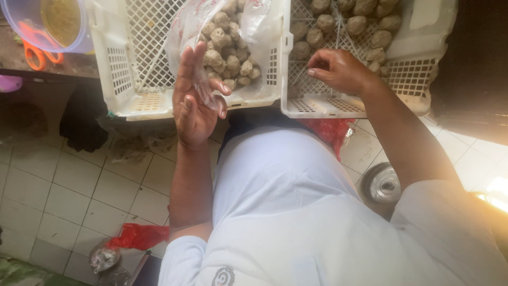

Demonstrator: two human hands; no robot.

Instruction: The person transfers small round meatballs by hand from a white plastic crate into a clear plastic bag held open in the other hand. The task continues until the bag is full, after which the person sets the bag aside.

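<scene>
Left hand (193, 100) raised, grip released, clear plastic bag (203, 87) pinched lightly, right hand (338, 69) grip half-curled, empty, rested in white crate (323, 106) by meatballs (365, 24)

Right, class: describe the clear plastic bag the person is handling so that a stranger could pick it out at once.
Find the two white lattice crates side by side at the top. The clear plastic bag lies in the left one, its lower edge pinched by the left hand. Its grey-brown meatballs are bagged, whereas those in the right crate lie loose by the right hand.
</scene>
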